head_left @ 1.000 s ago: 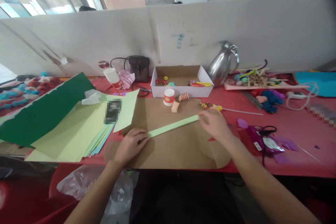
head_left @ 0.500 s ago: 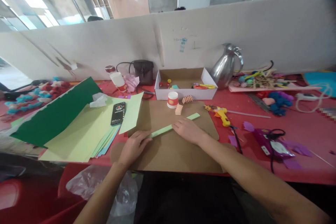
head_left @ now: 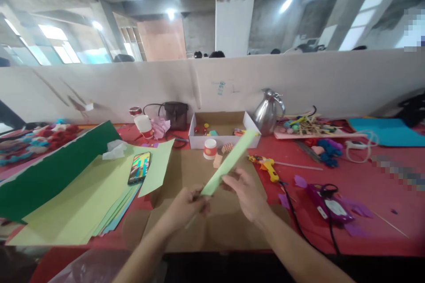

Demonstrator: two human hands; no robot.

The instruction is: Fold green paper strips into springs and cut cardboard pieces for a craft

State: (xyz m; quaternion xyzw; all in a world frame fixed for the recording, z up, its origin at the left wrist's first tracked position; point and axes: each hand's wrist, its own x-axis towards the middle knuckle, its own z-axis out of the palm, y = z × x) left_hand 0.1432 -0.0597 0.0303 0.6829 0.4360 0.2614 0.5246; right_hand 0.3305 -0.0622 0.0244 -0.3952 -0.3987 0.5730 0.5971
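Observation:
A pale green paper strip (head_left: 229,162) is held up at a slant above the brown cardboard (head_left: 186,168). My left hand (head_left: 191,203) pinches its lower end. My right hand (head_left: 245,192) grips the strip's right edge a little higher up, thumb against the paper. Beyond the strip stand a red and white paper cup (head_left: 210,149) and two small folded orange paper pieces (head_left: 218,161), partly behind the strip. A yellow glue gun (head_left: 270,170) lies to the right of my right hand.
Pale green sheets (head_left: 83,199) and a phone (head_left: 139,168) lie at left beside a green board (head_left: 63,172). At the back are a white box (head_left: 199,141), a steel jug (head_left: 266,112) and a dark bag (head_left: 176,116). A purple packet (head_left: 332,205) and black cable (head_left: 297,221) lie at right.
Both hands have lifted the strip off the cardboard and tilted it up. They have come closer together. The view has tipped upward, and the phone screen shows a different picture.

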